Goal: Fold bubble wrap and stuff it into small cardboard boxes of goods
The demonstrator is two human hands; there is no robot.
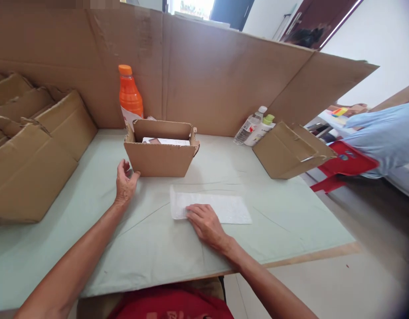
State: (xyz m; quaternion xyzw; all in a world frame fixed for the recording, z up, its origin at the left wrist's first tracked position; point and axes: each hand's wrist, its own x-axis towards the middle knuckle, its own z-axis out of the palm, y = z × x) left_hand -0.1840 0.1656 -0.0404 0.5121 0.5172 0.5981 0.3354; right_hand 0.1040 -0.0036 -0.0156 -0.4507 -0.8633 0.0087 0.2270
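Under right hand (206, 223), flat white sheet (221, 207)

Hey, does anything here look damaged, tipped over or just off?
The small open box by the left hand has ragged, torn top corners. The box at the right sits tilted near the table's edge. The white sheet under the right hand lies flat.
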